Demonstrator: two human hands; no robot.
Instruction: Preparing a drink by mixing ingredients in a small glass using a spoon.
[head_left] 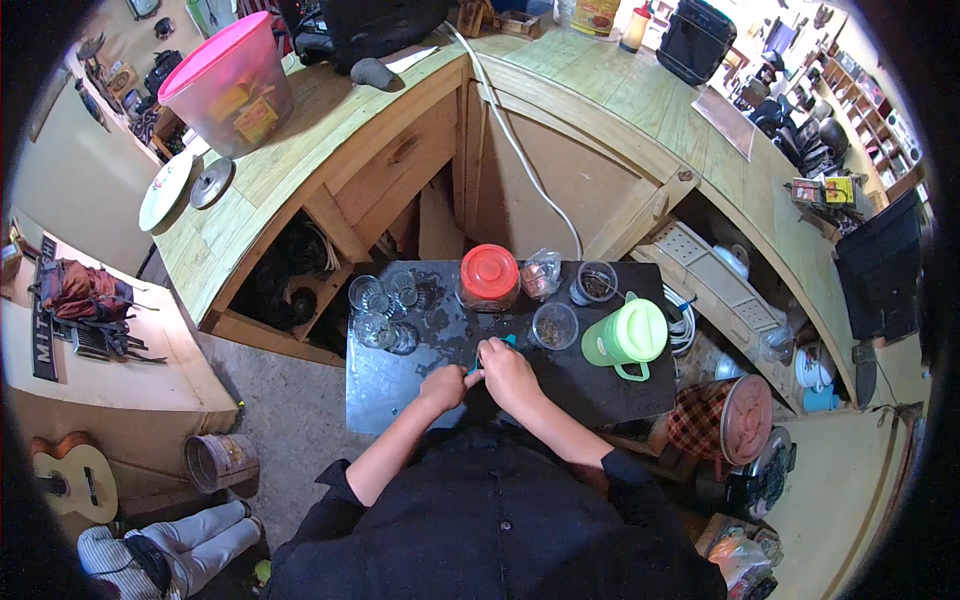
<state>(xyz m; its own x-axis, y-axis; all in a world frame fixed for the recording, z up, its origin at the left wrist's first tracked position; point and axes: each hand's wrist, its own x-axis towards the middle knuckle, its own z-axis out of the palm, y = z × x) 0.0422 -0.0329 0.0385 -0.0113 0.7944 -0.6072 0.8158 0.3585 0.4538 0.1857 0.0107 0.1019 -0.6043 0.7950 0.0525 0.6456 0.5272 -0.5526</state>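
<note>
Both my hands meet over the near middle of a dark low table [425,400]. My left hand [446,387] is closed, its fingertips against a small teal thing [511,340] that shows in bits around my fingers; its kind is mostly hidden. Curled over the same thing is my right hand [508,376], also closed. Just beyond them stands a jar with a red lid [489,274]. To its right lie a small clear bag [541,274], a cup with dark contents [595,284] and a cup of brownish bits [555,326]. A pale green lidded pitcher [627,335] stands at the right.
Several drinking glasses [372,330] stand at the table's left. A wooden counter [300,165] curves around the far side, bearing a pink bucket [228,88]. A white cable [530,170] hangs down its front. A person [175,550] is at the lower left, near a guitar [78,478].
</note>
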